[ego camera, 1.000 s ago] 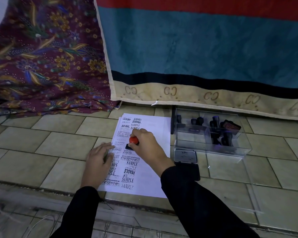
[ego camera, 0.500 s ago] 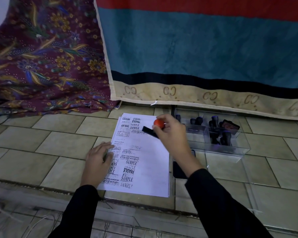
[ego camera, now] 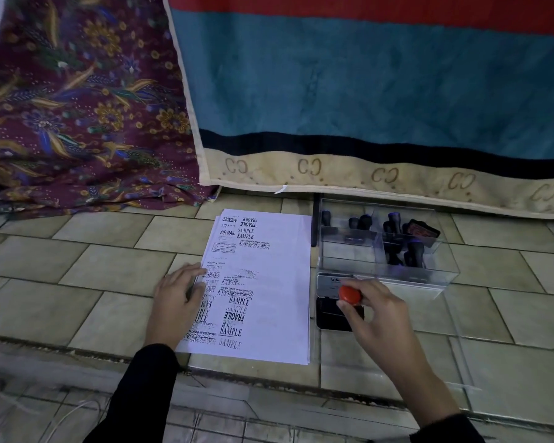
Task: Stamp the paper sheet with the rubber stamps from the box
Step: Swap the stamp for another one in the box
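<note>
Since half a second ago, the right hand has carried the red-knobbed stamp off the paper sheet and down onto the ink pad, fingers pinching its knob. The left hand lies flat, fingers straight, on the sheet's left edge. Bare floor tiles lie left of the sheet. Black-handled stamps stand in the clear box just behind the pad. The held stamp's base is hidden.

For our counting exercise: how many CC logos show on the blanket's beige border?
5 CC logos along the beige border: far left, second, middle, fourth, and a faint one far right. More may lie past the frame edge.
</note>
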Available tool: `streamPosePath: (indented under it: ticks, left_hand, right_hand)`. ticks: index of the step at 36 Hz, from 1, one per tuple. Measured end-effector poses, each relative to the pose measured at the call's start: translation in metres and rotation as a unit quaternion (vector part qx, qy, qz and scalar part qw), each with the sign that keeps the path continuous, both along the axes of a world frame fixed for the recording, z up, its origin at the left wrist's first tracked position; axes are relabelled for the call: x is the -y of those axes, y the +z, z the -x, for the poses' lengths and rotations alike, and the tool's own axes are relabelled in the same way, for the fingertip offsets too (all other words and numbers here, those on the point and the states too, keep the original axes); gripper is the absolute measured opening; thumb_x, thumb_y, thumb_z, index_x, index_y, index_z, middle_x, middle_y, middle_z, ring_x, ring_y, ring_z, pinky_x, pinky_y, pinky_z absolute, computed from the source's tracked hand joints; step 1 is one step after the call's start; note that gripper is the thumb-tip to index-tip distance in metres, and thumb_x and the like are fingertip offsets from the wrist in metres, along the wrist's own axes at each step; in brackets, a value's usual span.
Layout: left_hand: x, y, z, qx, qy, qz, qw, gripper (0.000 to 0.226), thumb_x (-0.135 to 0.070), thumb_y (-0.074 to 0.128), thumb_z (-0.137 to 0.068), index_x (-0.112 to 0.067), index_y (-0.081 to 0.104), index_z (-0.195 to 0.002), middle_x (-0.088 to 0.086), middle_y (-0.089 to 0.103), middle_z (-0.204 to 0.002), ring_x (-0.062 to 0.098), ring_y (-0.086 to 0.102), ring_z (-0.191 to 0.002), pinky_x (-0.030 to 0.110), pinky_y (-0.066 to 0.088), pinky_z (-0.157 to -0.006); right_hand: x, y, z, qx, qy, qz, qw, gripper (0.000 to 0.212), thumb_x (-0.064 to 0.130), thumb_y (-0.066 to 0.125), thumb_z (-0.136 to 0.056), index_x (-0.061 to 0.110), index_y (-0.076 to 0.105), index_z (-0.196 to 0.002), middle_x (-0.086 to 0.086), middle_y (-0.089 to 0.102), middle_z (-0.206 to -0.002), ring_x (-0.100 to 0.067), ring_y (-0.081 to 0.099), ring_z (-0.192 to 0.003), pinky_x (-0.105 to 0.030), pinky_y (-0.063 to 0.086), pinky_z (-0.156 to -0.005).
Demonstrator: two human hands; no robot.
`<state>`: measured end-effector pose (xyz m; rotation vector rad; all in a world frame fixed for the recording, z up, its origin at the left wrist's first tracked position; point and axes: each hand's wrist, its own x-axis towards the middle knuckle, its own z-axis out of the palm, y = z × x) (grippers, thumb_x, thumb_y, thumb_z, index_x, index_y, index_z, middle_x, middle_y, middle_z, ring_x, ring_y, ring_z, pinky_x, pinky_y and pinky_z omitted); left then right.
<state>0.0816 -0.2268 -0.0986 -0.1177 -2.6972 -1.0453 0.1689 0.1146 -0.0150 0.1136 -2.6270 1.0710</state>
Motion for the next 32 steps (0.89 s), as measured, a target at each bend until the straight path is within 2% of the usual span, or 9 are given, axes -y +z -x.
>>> streamPosePath:
  ticks: [5, 8, 11, 14, 19, 25, 28, 32]
  left_hand:
    - [0.001, 0.000, 0.001, 0.003, -0.001, 0.005, 1.000, 0.041, -0.040, 0.044, -0.087, -0.021, 0.067, -0.116, -0.004, 0.064, -0.128, 0.020, 0.051, -0.127, 0.052, 0.036, -0.110]
    - [0.000, 0.000, 0.001, -0.002, -0.001, 0.002, 1.000, 0.037, -0.034, 0.047, -0.088, -0.020, 0.067, -0.116, -0.004, 0.064, -0.127, 0.021, 0.052, -0.125, 0.050, 0.037, -0.109]
    - [-0.001, 0.000, 0.001, -0.002, 0.001, 0.004, 1.000, 0.034, -0.028, 0.049, -0.089, -0.020, 0.067, -0.116, -0.005, 0.063, -0.127, 0.020, 0.051, -0.125, 0.046, 0.037, -0.109]
    - [0.000, -0.001, 0.001, -0.004, -0.003, 0.008, 1.000, 0.034, -0.029, 0.049, -0.089, -0.020, 0.067, -0.116, -0.006, 0.063, -0.127, 0.020, 0.052, -0.124, 0.046, 0.037, -0.109]
    - [0.000, -0.001, 0.000, 0.000, 0.002, 0.004, 1.000, 0.034, -0.029, 0.049, -0.089, -0.020, 0.067, -0.116, -0.004, 0.063, -0.128, 0.020, 0.051, -0.124, 0.047, 0.037, -0.110]
    - [-0.002, 0.002, -0.001, 0.000, 0.004, 0.009, 1.000, 0.034, -0.028, 0.049, -0.089, -0.019, 0.067, -0.116, -0.004, 0.063, -0.127, 0.021, 0.051, -0.125, 0.048, 0.036, -0.110]
    - [-0.004, 0.003, -0.002, -0.001, 0.004, 0.005, 1.000, 0.034, -0.028, 0.049, -0.089, -0.018, 0.067, -0.116, -0.004, 0.063, -0.127, 0.020, 0.051, -0.124, 0.048, 0.036, -0.110]
    - [-0.005, 0.005, -0.003, -0.001, 0.004, -0.002, 1.000, 0.034, -0.027, 0.049, -0.088, -0.019, 0.068, -0.115, -0.008, 0.061, -0.126, 0.020, 0.050, -0.125, 0.046, 0.036, -0.110]
  right_hand:
    - [0.000, -0.001, -0.004, 0.002, 0.005, -0.018, 1.000, 0.030, 0.016, 0.072, -0.080, 0.017, 0.064, -0.109, 0.011, 0.059, -0.096, -0.008, 0.059, -0.083, -0.022, 0.049, -0.078]
    - [0.001, -0.002, -0.004, 0.003, 0.005, -0.026, 1.000, 0.030, 0.017, 0.072, -0.080, 0.017, 0.065, -0.109, 0.012, 0.058, -0.096, -0.007, 0.059, -0.082, -0.017, 0.045, -0.077]
    - [0.002, -0.002, -0.002, 0.006, 0.011, -0.033, 0.999, 0.030, 0.017, 0.072, -0.080, 0.017, 0.065, -0.109, 0.013, 0.057, -0.095, -0.005, 0.057, -0.081, -0.004, 0.038, -0.077]
    - [0.001, -0.003, -0.001, 0.005, 0.014, -0.029, 0.999, 0.029, 0.015, 0.072, -0.080, 0.016, 0.065, -0.109, 0.014, 0.057, -0.094, -0.004, 0.057, -0.081, 0.002, 0.035, -0.080]
    - [-0.002, -0.008, -0.001, -0.013, 0.012, -0.006, 1.000, 0.027, 0.018, 0.069, -0.080, 0.017, 0.065, -0.108, 0.014, 0.060, -0.094, -0.001, 0.056, -0.083, 0.002, 0.038, -0.078]
    - [-0.004, -0.011, 0.000, -0.009, -0.004, 0.035, 0.999, 0.032, 0.014, 0.075, -0.077, 0.018, 0.067, -0.108, 0.012, 0.066, -0.097, -0.006, 0.065, -0.084, -0.009, 0.049, -0.078]
    - [-0.004, -0.013, -0.004, -0.010, -0.011, 0.054, 0.998, 0.036, 0.014, 0.077, -0.075, 0.020, 0.067, -0.109, 0.018, 0.064, -0.097, -0.004, 0.065, -0.086, -0.014, 0.052, -0.076]
    - [-0.004, -0.009, -0.003, -0.011, -0.008, 0.035, 0.999, 0.035, 0.015, 0.078, -0.074, 0.019, 0.068, -0.108, 0.014, 0.067, -0.096, -0.005, 0.066, -0.082, -0.015, 0.052, -0.074]
